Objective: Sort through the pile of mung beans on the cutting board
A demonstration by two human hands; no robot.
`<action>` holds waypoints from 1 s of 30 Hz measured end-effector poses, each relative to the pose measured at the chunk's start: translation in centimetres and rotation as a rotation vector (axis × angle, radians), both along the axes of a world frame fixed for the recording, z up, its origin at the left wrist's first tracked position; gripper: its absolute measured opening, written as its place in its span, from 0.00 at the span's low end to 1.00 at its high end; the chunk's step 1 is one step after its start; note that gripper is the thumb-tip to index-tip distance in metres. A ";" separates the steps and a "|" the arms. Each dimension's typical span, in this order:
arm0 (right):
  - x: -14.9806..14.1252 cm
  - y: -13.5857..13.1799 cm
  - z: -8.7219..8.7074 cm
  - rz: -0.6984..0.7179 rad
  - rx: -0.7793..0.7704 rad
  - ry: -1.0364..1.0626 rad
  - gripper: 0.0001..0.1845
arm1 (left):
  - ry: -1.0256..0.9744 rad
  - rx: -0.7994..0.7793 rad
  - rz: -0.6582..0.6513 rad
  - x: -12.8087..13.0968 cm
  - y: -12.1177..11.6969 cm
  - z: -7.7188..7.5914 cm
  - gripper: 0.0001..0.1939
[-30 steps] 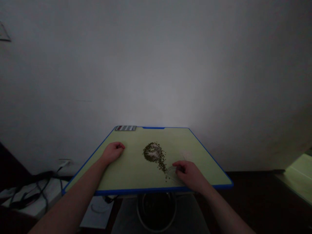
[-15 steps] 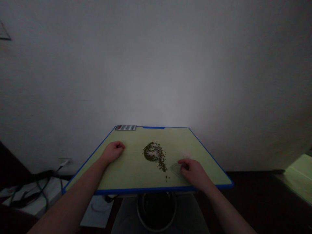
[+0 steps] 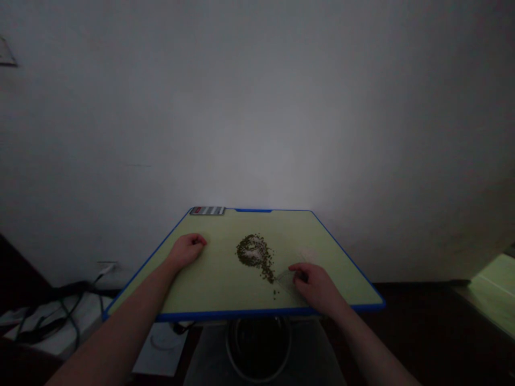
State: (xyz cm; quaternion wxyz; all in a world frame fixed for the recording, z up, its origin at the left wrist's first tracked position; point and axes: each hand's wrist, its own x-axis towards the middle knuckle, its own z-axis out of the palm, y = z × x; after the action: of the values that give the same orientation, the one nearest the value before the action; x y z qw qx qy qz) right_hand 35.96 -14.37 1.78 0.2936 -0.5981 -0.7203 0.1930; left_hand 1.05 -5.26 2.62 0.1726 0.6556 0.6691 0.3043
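Observation:
On the pale yellow-green tabletop (image 3: 225,289) lies a heap of small dark greenish grains, like beans (image 3: 245,256). They ring a patch of whitish grains (image 3: 253,253), and a tail of dark ones trails toward the front right. My right hand (image 3: 316,284) is closed in a pinch on a thin see-through piece (image 3: 286,279). The piece's left tip is at the end of the trail; its exact kind is unclear. Left of the heap, my left hand (image 3: 187,250) rests on the tabletop, fingers curled in and nothing visible in them.
A phone (image 3: 207,210) with its screen lit lies at the far left corner. Faint whitish specks (image 3: 308,254) lie beyond my right hand. Below the front edge, a round dark pot (image 3: 258,348) sits on my lap. Cables (image 3: 76,292) lie at the left, and a wall (image 3: 257,107) stands behind.
My right hand has moved slightly left with the see-through piece, bringing its tip to the trail of dark grains. My left hand and the heap look the same.

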 end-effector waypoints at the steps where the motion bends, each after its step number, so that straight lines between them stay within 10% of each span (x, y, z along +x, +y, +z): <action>1: 0.2 0.1 -0.1 -0.014 -0.002 -0.001 0.18 | -0.003 0.002 0.001 0.0 0.0 0.0 0.11; 30: 0.2 0.4 0.1 0.012 0.014 0.002 0.18 | -0.023 0.012 -0.015 -0.4 0.4 -0.5 0.11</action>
State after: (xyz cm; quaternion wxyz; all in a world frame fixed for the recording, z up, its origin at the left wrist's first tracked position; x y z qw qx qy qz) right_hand 36.12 -13.97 1.83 0.2973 -0.5913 -0.7251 0.1903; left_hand 0.70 -4.89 2.10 0.1784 0.6580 0.6603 0.3148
